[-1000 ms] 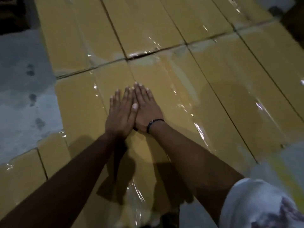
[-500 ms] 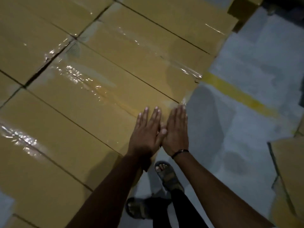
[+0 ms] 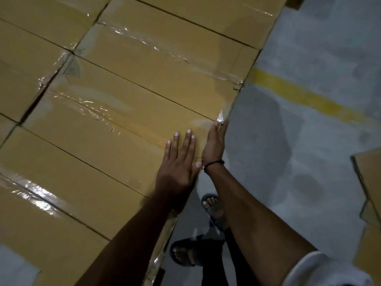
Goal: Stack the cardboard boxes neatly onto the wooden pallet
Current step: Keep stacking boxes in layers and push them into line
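Note:
Several taped brown cardboard boxes lie packed side by side, filling the left of the view. My left hand (image 3: 179,162) rests flat, fingers straight, on the top of the near box (image 3: 115,122) close to its right end. My right hand (image 3: 214,143) lies along that box's right edge with straight fingers reaching toward its taped corner. The pallet beneath the boxes is hidden.
Grey concrete floor (image 3: 309,151) with a yellow painted line (image 3: 299,96) runs to the right of the stack. My sandalled feet (image 3: 212,209) stand beside the boxes. More cardboard boxes (image 3: 369,182) sit at the right edge.
The view has swung from the middle of the stack to its right edge. Both hands slid over the box tops; my right hand has turned onto the box's side edge.

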{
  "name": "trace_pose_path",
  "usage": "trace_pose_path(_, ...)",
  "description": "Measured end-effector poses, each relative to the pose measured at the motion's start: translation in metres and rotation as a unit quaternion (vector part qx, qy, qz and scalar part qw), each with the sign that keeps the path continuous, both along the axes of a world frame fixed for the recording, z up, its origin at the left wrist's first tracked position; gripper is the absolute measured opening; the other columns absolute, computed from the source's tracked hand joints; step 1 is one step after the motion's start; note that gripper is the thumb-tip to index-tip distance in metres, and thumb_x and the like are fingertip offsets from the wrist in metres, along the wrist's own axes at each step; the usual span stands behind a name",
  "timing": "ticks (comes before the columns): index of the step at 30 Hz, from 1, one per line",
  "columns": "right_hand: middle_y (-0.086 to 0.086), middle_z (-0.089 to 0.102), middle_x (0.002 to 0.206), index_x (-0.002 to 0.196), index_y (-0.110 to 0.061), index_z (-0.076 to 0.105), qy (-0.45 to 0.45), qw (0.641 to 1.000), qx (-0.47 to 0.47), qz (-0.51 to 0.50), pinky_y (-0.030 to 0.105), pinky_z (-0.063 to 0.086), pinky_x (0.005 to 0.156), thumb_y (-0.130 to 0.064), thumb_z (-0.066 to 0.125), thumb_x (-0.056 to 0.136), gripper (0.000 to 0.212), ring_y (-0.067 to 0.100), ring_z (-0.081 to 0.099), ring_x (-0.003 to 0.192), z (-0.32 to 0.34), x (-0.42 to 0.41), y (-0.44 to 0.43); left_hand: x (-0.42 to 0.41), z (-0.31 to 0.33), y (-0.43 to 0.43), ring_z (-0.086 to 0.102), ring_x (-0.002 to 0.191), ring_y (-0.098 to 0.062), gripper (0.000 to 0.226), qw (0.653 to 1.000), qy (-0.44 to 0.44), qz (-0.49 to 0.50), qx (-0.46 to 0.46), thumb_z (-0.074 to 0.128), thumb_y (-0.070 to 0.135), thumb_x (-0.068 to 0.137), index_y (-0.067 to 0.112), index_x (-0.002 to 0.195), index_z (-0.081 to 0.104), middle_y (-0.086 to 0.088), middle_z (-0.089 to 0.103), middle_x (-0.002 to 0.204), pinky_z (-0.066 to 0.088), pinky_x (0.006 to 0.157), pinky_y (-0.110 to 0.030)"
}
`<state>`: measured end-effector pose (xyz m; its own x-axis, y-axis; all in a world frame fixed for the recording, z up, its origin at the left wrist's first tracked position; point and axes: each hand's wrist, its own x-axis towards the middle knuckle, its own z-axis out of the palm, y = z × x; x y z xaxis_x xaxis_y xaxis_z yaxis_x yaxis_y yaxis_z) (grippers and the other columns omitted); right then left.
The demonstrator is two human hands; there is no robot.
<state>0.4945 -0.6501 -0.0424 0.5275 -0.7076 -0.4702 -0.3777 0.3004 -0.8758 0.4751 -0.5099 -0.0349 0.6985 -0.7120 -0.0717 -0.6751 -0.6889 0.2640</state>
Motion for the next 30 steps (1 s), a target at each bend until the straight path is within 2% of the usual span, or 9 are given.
trace_pose_path(4,0.000,0.013,0.169,0.163,-0.015,0.009,0.002,1.000,-0.014,0.015,0.005,0.014,0.103,-0.036,0.031,0.111,0.060,0.012,0.018,0.152,-0.002,0.000,0.002,-0.001,-0.002,-0.001,-0.002,0.158,-0.034,0.071,1.000,0.002,-0.002,0.015,0.019,0.050,0.108,0.005,0.163,0.016,-0.013,0.005,0.172,0.013,0.126,-0.055)
trace_pose_path(8,0.002,0.009,0.170,0.163,-0.015,0.004,0.034,0.997,-0.045,0.059,0.020,0.015,0.117,-0.042,0.030,0.110,0.065,0.016,0.016,0.154,0.000,-0.003,-0.003,-0.002,0.000,-0.004,-0.010,0.158,-0.032,0.076,0.998,0.019,0.002,0.067,0.010,0.057,0.106,0.007,0.164,0.006,-0.012,-0.005,0.172,0.007,0.127,-0.053)
trace_pose_path(10,0.006,0.000,0.170,0.162,-0.009,-0.001,0.095,0.984,-0.100,0.111,0.030,0.009,0.125,-0.047,0.026,0.108,0.071,0.019,0.006,0.157,0.008,-0.006,-0.004,-0.006,0.006,-0.005,-0.011,0.158,-0.032,0.077,0.996,0.028,0.019,0.081,0.007,0.057,0.106,0.007,0.164,0.004,-0.012,-0.007,0.172,0.008,0.127,-0.053)
trace_pose_path(13,0.011,-0.007,0.170,0.161,-0.004,-0.003,0.138,0.936,-0.230,0.227,0.037,0.001,0.127,-0.049,0.024,0.105,0.076,0.021,-0.005,0.157,0.044,-0.017,0.008,-0.035,0.027,0.008,0.000,0.158,-0.034,0.076,0.994,0.038,0.081,0.065,0.013,0.056,0.108,0.004,0.163,0.013,-0.015,0.005,0.171,0.014,0.126,-0.054)
trace_pose_path(15,0.014,-0.007,0.169,0.160,-0.002,-0.001,0.109,0.877,-0.303,0.357,0.038,0.000,0.127,-0.046,0.025,0.106,0.075,0.025,-0.006,0.157,0.076,-0.033,0.027,-0.067,0.048,0.028,0.008,0.158,-0.034,0.076,0.986,0.056,0.151,0.041,0.020,0.057,0.108,0.004,0.162,0.019,-0.015,0.013,0.170,0.015,0.126,-0.053)
trace_pose_path(18,0.016,-0.006,0.169,0.161,-0.002,0.003,0.035,0.741,-0.401,0.538,0.040,-0.001,0.127,-0.046,0.025,0.106,0.074,0.027,-0.007,0.157,0.120,-0.057,0.055,-0.119,0.083,0.064,0.006,0.158,-0.035,0.079,0.961,0.107,0.244,0.078,0.017,0.063,0.107,0.009,0.164,0.012,-0.014,0.008,0.171,0.014,0.126,-0.054)
trace_pose_path(22,0.016,-0.002,0.169,0.161,-0.003,0.008,-0.048,0.567,-0.442,0.693,0.043,0.001,0.127,-0.054,0.021,0.104,0.078,0.028,-0.006,0.157,0.185,-0.083,0.108,-0.192,0.137,0.127,0.003,0.158,-0.034,0.080,0.900,0.148,0.393,0.116,0.015,0.067,0.103,0.016,0.165,0.009,-0.013,0.002,0.172,0.013,0.126,-0.053)
trace_pose_path(26,0.013,-0.008,0.169,0.162,-0.008,0.004,-0.090,0.433,-0.452,0.775,0.042,-0.003,0.127,-0.057,0.015,0.103,0.077,0.026,-0.013,0.156,0.221,-0.110,0.148,-0.252,0.181,0.175,0.003,0.158,-0.034,0.082,0.838,0.136,0.518,0.110,0.013,0.069,0.102,0.016,0.165,0.009,-0.016,0.001,0.171,0.005,0.128,-0.049)
trace_pose_path(30,0.011,-0.008,0.169,0.162,-0.012,0.006,-0.142,0.292,-0.444,0.835,0.040,-0.007,0.126,-0.061,0.007,0.098,0.081,0.025,-0.015,0.155,0.248,-0.148,0.195,-0.322,0.224,0.205,0.022,0.153,-0.043,0.083,0.745,0.068,0.660,0.071,0.021,0.068,0.103,0.009,0.161,0.029,-0.024,0.021,0.166,0.022,0.123,-0.058)
